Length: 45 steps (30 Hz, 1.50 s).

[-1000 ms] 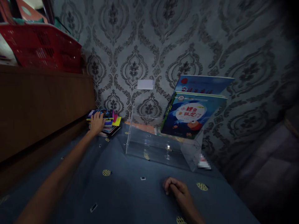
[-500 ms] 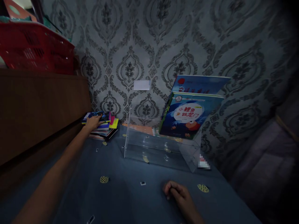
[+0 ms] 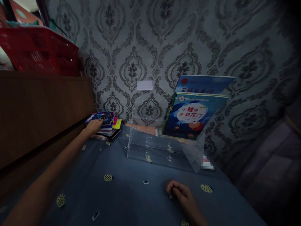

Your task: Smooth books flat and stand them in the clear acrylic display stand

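My left hand (image 3: 95, 125) reaches far forward to a small stack of books (image 3: 107, 127) at the back left of the blue cloth. Its fingers grip the top dark-blue book (image 3: 100, 117), which is lifted at its left edge. My right hand (image 3: 179, 194) rests on the cloth near me, fingers curled closed, with nothing visible in them. A clear acrylic book stand (image 3: 162, 146) sits against the wall. Two picture books (image 3: 190, 114) lean inside its right end, the front one blue with a white circle.
A brown wooden cabinet (image 3: 37, 106) runs along the left, with a red plastic basket (image 3: 39, 50) on top. Patterned grey wallpaper with a small white label (image 3: 144, 85) fills the back. The blue cloth (image 3: 131, 191) has scattered yellow dots. Dark furniture stands at the right.
My left hand has shifted from lying flat on the stack to gripping the top book's edge, which has tilted up a little. My right hand has stayed put.
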### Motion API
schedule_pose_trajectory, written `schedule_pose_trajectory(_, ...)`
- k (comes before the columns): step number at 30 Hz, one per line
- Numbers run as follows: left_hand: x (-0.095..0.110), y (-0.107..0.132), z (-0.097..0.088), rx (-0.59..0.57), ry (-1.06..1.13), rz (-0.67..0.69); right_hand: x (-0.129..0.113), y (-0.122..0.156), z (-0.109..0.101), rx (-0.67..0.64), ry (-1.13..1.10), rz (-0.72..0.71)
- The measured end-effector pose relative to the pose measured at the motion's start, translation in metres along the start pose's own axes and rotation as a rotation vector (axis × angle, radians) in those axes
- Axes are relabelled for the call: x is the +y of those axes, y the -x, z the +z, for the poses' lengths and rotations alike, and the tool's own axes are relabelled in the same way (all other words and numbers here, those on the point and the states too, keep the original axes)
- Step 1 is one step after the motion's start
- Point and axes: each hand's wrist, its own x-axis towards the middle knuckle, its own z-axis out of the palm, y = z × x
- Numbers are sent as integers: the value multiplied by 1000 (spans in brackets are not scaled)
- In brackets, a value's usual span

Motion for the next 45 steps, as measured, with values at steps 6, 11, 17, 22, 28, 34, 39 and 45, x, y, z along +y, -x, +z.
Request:
schedule_pose_trajectory(6,0,28,-5,31,23,50,0,0,1,-4,-4,-21)
schedule_pose_trajectory(11,6,55,-2,22,69,123,-6,2,2,3,4,-19)
schedule_pose_trajectory(17,21,124,21,-9,202,250,-10,5,4,3,24,-27)
schedule_pose_trajectory(22,28,192,33,-140,392,345,-7,5,3,-3,44,-44)
schedule_pose_trajectory(28,20,217,37,-162,431,321,-4,5,3,8,53,-52)
schedule_pose_trajectory(34,9,195,55,-236,400,168,-4,6,5,21,29,-32)
schedule_pose_trajectory(39,27,171,75,-206,280,-291,-3,7,5,10,34,-38)
schedule_pose_trajectory(45,46,173,81,-188,233,-244,-1,6,5,8,41,-57)
